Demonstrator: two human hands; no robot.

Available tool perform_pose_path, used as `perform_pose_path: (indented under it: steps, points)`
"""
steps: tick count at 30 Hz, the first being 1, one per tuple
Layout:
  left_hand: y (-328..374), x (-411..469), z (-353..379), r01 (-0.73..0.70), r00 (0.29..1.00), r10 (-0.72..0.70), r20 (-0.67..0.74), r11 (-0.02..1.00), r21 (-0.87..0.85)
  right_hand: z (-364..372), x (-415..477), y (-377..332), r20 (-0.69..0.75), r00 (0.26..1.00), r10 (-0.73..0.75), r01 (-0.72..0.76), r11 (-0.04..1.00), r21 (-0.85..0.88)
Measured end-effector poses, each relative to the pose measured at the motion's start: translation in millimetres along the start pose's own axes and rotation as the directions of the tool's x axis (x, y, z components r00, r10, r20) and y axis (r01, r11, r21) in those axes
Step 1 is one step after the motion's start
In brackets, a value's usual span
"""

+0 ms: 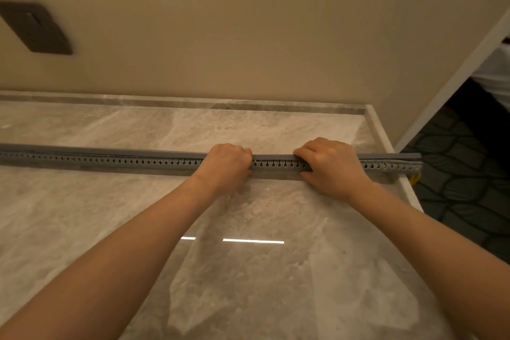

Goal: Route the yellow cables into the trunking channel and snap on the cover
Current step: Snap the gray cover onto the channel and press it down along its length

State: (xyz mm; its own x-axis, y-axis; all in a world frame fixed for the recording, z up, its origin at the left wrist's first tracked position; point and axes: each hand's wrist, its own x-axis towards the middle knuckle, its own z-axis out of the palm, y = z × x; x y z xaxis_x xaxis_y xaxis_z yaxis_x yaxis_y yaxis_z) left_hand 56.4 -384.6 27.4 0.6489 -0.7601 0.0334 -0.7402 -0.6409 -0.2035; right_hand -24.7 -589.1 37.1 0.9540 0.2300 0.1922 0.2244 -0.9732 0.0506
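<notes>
A long grey slotted trunking channel (124, 160) lies across the marble counter from the left edge to past the right edge. A grey cover (138, 151) sits along its top. My left hand (226, 167) is curled over the trunking near the middle, fingers pressed on the cover. A short way to the right, my right hand (331, 165) grips the trunking, fingers over the cover and thumb under the front. Yellow cables (414, 177) poke out at the right end and show through the last slots; elsewhere they are hidden inside.
The marble counter (248, 270) meets a beige wall (248, 36) with a low stone upstand. A dark socket plate (36, 27) is on the wall at left. The counter ends at right beside a white frame edge (452, 74) and dark patterned floor (469, 201).
</notes>
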Motion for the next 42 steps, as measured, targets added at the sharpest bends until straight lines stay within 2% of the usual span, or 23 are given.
perform_pose_path:
  steps: [10, 18, 23, 25, 27, 31, 36, 42]
  points:
    - [0.8, -0.8, -1.2, 0.02, 0.999, -0.02, 0.028, 1.0, -0.013, -1.5, 8.9, 2.3, 0.075, 0.997, -0.016, 0.024, 0.995, -0.1]
    - [14.9, 9.5, -18.0, 0.052, 0.996, -0.055, 0.069, 0.998, 0.04, -0.8, 11.2, 8.7, 0.053, 0.997, -0.061, 0.064, 0.997, -0.047]
    - [57.0, 29.5, -14.4, 0.071, 0.997, -0.074, -0.017, 0.989, -0.132, 0.1, 5.3, 10.3, -0.04, 0.996, -0.077, 0.078, 0.996, 0.029]
    - [70.4, 37.3, -10.4, 0.113, 0.992, -0.122, -0.038, 0.975, -0.194, -1.0, 2.9, 8.6, -0.091, 0.994, -0.068, 0.075, 0.994, 0.074]
    - [71.5, 41.9, -6.4, 0.138, 0.986, -0.151, -0.067, 0.976, -0.166, -1.2, 1.2, 8.4, -0.108, 0.992, -0.063, 0.073, 0.994, 0.082]
    - [63.0, 48.0, -3.6, 0.097, 0.994, -0.102, -0.047, 0.99, -0.102, 3.9, 0.2, 13.4, -0.113, 0.99, -0.086, 0.095, 0.993, 0.074]
    - [60.7, 53.7, -3.0, 0.091, 0.996, -0.092, -0.009, 0.993, -0.07, 8.0, -3.4, 19.8, -0.111, 0.993, -0.027, 0.045, 0.986, 0.158]
    - [61.0, 52.6, -4.3, 0.087, 0.996, -0.088, -0.009, 0.994, -0.068, 3.8, -23.2, 35.4, -0.099, 0.995, 0.021, -0.005, 0.988, 0.156]
